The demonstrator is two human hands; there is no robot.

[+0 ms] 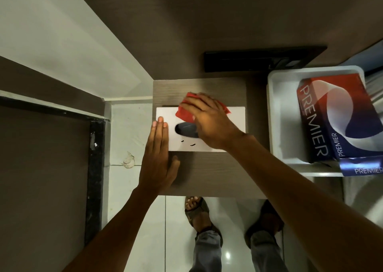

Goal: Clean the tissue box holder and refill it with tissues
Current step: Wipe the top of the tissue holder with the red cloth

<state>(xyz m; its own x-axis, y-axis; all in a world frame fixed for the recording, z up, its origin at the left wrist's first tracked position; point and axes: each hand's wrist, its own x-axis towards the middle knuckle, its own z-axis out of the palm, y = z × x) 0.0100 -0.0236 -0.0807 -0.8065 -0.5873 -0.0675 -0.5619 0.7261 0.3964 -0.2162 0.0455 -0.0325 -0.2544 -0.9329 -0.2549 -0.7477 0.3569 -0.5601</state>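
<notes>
Sandalled feet (195, 211) stand on the pale tiled floor (145, 240), just below the brown wood-grain tabletop (207, 172). On that tabletop lies the white rectangular tissue box holder (234, 114) with its dark oval slot (184, 130). At the holder's left end, the left hand (158, 160) lies flat and open. Over the holder's top, the right hand (209, 120) presses a red cloth (184, 116). Right of the holder, a white tray (284, 114) holds a red-and-blue "PREMIER" tissue box (335, 116).
</notes>
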